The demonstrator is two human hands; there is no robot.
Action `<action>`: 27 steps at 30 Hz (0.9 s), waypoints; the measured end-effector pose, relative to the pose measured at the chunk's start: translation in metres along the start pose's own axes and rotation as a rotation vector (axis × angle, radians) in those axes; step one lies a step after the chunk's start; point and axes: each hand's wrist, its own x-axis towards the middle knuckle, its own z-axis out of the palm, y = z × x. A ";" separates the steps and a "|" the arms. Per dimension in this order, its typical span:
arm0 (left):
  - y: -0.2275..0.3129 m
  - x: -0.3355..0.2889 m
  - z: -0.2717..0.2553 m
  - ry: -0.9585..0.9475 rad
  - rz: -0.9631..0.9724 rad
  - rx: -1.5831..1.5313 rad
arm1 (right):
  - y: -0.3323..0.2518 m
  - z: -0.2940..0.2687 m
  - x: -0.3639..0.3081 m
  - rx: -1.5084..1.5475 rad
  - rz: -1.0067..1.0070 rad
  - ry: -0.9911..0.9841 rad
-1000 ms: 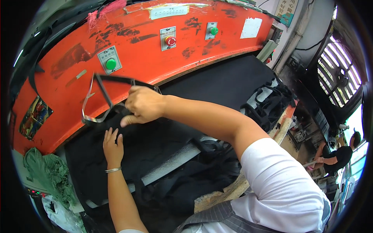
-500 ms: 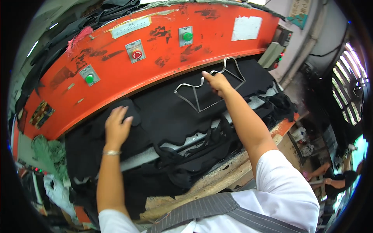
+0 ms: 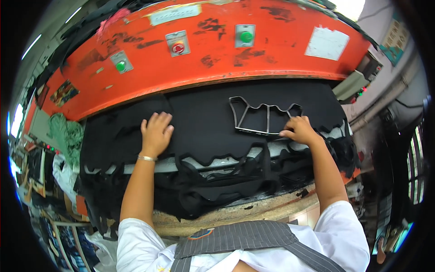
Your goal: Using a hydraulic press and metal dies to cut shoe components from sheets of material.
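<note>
A thin metal cutting die (image 3: 268, 119), an open frame with one wavy edge and inner cross bars, rests on or just above the black sheet material (image 3: 199, 122). Its straight edge faces me. Fingers of my right hand (image 3: 301, 131) are closed on the die's near right corner. To the left, my left hand (image 3: 157, 135) lies palm down over the black material with its fingers spread, holding nothing. In front of both hands, ragged black offcuts (image 3: 217, 190) hang over the near edge of the pale bed (image 3: 165, 167).
Beyond the sheet stands a red machine beam (image 3: 290, 63) with two green buttons and a red one (image 3: 178, 47). Green netting (image 3: 65, 133) bunches at the left. A control box (image 3: 353, 86) is at the right end. A worn ledge (image 3: 235, 217) runs along the front.
The die has turned, its straight edge now toward me. My right hand has shifted from its far wavy side to the near right corner. My left hand stays open over the material; the view has swung.
</note>
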 end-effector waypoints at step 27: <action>-0.028 -0.113 0.047 0.171 -0.203 -0.478 | -0.208 0.091 0.071 0.022 -0.404 0.284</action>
